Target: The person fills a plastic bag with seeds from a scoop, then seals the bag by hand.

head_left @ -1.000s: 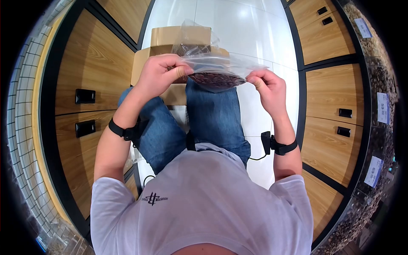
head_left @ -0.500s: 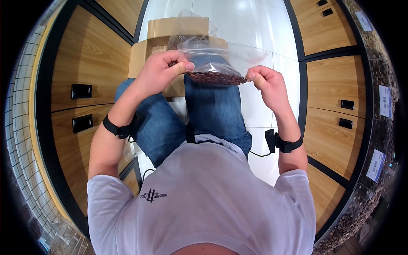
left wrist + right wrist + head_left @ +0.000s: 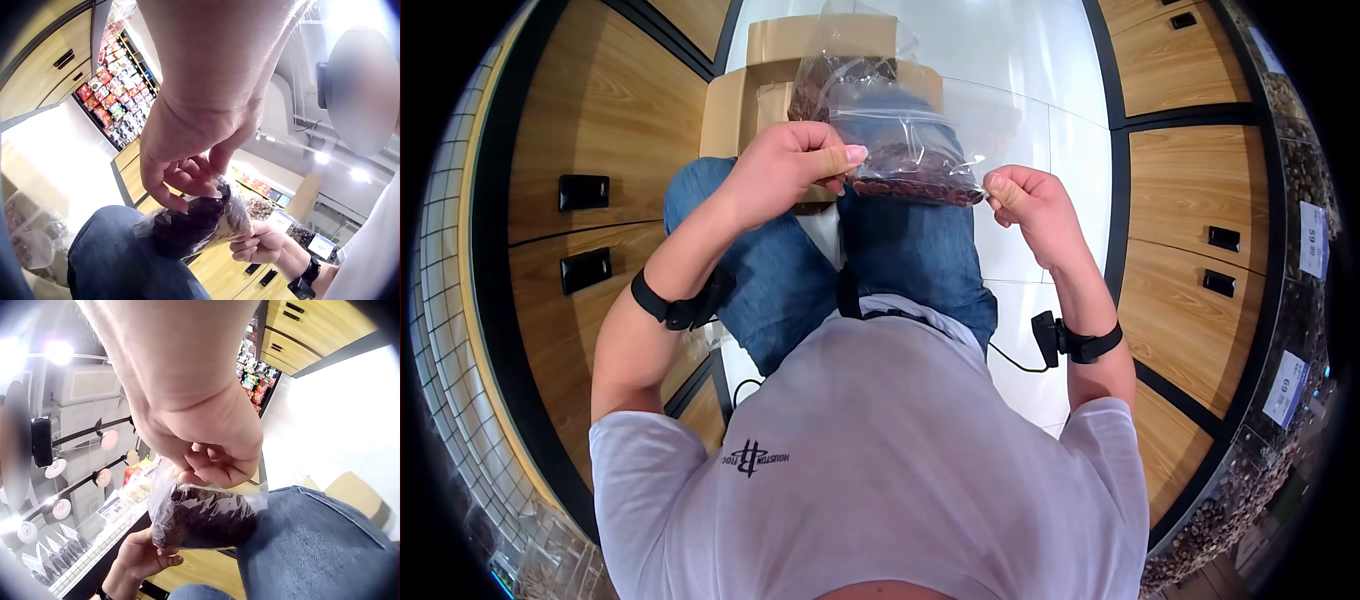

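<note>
A clear zip bag (image 3: 915, 188) of dark red-brown pieces hangs over the thighs, its contents gathered along the edge nearest the body. The left hand (image 3: 785, 170) pinches its left corner between thumb and fingers. At the opposite corner, the right hand (image 3: 1035, 205) grips the plastic with thumb and curled fingertips. The zip strip lies on the bag's far side. Both wrist views show the filled bag (image 3: 187, 231) stretched between the two hands, its plastic wrinkled and shiny (image 3: 206, 515).
Beyond the knees stands an open cardboard box (image 3: 820, 38) holding another clear bag (image 3: 808, 95) with similar pieces. Wooden drawer cabinets (image 3: 590, 120) flank both sides of the white tiled floor (image 3: 1070, 150). Bins with price tags (image 3: 1312, 240) line the right edge.
The bag has tilted, so more of its clear front and the zip strip show. Its pieces have settled toward the near edge. Both hands keep their hold on the corners.
</note>
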The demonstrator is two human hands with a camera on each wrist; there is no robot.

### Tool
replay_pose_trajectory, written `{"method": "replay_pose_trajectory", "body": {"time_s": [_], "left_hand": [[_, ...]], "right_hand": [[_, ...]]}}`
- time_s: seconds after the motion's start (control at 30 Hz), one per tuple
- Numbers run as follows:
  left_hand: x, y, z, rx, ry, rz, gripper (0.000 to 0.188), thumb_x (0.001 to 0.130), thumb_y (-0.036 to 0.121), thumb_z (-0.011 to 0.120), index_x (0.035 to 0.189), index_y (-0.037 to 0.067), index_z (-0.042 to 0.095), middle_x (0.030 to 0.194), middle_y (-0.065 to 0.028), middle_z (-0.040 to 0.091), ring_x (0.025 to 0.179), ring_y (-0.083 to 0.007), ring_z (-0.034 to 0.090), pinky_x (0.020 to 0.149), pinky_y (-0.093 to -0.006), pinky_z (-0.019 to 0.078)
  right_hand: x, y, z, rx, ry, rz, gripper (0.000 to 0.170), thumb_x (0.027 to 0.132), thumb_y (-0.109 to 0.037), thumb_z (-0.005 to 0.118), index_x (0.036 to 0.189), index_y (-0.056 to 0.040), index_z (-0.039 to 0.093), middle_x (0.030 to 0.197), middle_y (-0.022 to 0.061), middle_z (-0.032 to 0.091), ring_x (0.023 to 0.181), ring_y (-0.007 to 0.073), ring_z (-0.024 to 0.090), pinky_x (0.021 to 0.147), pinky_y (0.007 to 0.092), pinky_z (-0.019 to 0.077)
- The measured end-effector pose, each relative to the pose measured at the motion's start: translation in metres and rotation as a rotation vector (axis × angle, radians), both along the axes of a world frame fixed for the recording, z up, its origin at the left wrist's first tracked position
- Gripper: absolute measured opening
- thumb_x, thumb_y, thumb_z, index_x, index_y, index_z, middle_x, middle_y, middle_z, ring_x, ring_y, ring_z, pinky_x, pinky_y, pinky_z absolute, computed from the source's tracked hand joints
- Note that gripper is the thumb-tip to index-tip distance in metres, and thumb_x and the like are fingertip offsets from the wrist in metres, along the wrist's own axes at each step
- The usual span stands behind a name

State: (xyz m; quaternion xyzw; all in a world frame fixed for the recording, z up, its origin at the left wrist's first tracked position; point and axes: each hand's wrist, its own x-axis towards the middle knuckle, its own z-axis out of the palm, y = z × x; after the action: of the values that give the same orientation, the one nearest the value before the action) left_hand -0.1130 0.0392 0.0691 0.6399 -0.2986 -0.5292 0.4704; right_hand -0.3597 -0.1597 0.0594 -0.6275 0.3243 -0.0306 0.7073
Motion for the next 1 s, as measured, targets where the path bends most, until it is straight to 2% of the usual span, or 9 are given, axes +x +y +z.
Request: {"method": "replay_pose_trajectory", "body": {"time_s": [0.13, 0.23, 0.33, 0.43, 0.5, 0.63, 0.7, 0.8, 1.0], "left_hand": [[-0.009, 0.009, -0.006, 0.03, 0.01, 0.009, 0.027, 0.095, 0.027, 0.07, 0.079, 0.006, 0.064, 0.074, 0.0017, 0.059, 0.074, -0.0092, 0.057, 0.072, -0.025, 0.0465], [-0.018, 0.018, -0.007, 0.082, 0.018, 0.014, 0.028, 0.094, 0.027, 0.071, 0.08, 0.004, 0.065, 0.079, 0.0004, 0.059, 0.075, -0.0095, 0.058, 0.07, -0.0269, 0.0497], [-0.03, 0.023, -0.01, 0.005, -0.099, 0.041, 0.034, 0.092, 0.029, 0.072, 0.075, 0.001, 0.062, 0.087, -0.0028, 0.059, 0.072, -0.0114, 0.06, 0.066, -0.027, 0.0542], [-0.038, 0.029, -0.009, 0.122, -0.066, 0.036, 0.035, 0.093, 0.028, 0.072, 0.077, -0.001, 0.062, 0.094, -0.0044, 0.058, 0.074, -0.0131, 0.062, 0.066, -0.0283, 0.0564], [-0.042, 0.035, -0.016, 0.158, -0.113, -0.008, 0.029, 0.094, 0.028, 0.07, 0.084, 0.0, 0.065, 0.097, -0.0037, 0.059, 0.083, -0.0135, 0.063, 0.07, -0.0299, 0.0595], [-0.051, 0.042, -0.032, 0.196, -0.186, -0.003, 0.028, 0.095, 0.027, 0.069, 0.086, 0.001, 0.065, 0.097, -0.0047, 0.063, 0.086, -0.0145, 0.066, 0.07, -0.0304, 0.0596], [-0.056, 0.043, -0.038, 0.195, -0.017, 0.095, 0.03, 0.093, 0.025, 0.07, 0.083, -0.001, 0.063, 0.091, -0.0083, 0.068, 0.081, -0.0148, 0.068, 0.068, -0.028, 0.0585], [-0.057, 0.044, -0.046, 0.157, 0.051, 0.118, 0.028, 0.094, 0.024, 0.069, 0.082, 0.0, 0.061, 0.087, -0.0083, 0.068, 0.082, -0.016, 0.071, 0.069, -0.0268, 0.0585], [-0.062, 0.052, -0.068, 0.121, 0.055, 0.122, 0.025, 0.094, 0.019, 0.069, 0.078, 0.002, 0.059, 0.078, -0.0056, 0.067, 0.073, -0.015, 0.071, 0.064, -0.0248, 0.0553]], "right_hand": [[-0.008, 0.01, 0.004, -0.026, 0.069, 0.028, 0.023, 0.097, -0.022, 0.066, 0.093, -0.0005, 0.07, 0.073, -0.0008, 0.062, 0.06, 0.0065, 0.052, 0.06, 0.0222, 0.0442], [-0.015, 0.017, 0.001, 0.003, 0.096, 0.018, 0.023, 0.097, -0.022, 0.065, 0.092, -0.0002, 0.069, 0.073, 0.0003, 0.063, 0.06, 0.0079, 0.059, 0.061, 0.0227, 0.0485], [-0.023, 0.024, -0.007, 0.046, 0.083, 0.021, 0.023, 0.098, -0.021, 0.065, 0.091, 0.0002, 0.069, 0.073, 0.0014, 0.063, 0.061, 0.0093, 0.062, 0.06, 0.0231, 0.0508], [-0.032, 0.034, -0.018, 0.027, 0.108, 0.015, 0.022, 0.097, -0.02, 0.065, 0.091, 0.0009, 0.068, 0.074, 0.0023, 0.064, 0.062, 0.0101, 0.064, 0.06, 0.0233, 0.0516], [-0.036, 0.041, -0.024, 0.017, 0.111, 0.005, 0.021, 0.097, -0.019, 0.066, 0.092, 0.0013, 0.068, 0.073, 0.0026, 0.064, 0.062, 0.0099, 0.064, 0.06, 0.0234, 0.0517], [-0.037, 0.052, -0.041, -0.053, 0.107, -0.048, 0.02, 0.097, -0.017, 0.066, 0.091, 0.0021, 0.068, 0.074, 0.0032, 0.064, 0.063, 0.009, 0.063, 0.06, 0.0233, 0.0514], [-0.037, 0.051, -0.051, -0.09, 0.091, -0.043, 0.019, 0.097, -0.016, 0.066, 0.091, 0.0024, 0.068, 0.074, 0.0031, 0.064, 0.063, 0.0089, 0.063, 0.061, 0.0231, 0.051], [-0.037, 0.051, -0.064, -0.131, 0.053, -0.048, 0.018, 0.096, -0.014, 0.065, 0.091, 0.0029, 0.068, 0.074, 0.0028, 0.064, 0.064, 0.0086, 0.061, 0.061, 0.0228, 0.0498], [-0.041, 0.057, -0.082, -0.189, 0.006, -0.078, 0.015, 0.096, -0.011, 0.063, 0.094, 0.0031, 0.068, 0.073, 0.0013, 0.063, 0.065, 0.0078, 0.057, 0.062, 0.0226, 0.047]]}}
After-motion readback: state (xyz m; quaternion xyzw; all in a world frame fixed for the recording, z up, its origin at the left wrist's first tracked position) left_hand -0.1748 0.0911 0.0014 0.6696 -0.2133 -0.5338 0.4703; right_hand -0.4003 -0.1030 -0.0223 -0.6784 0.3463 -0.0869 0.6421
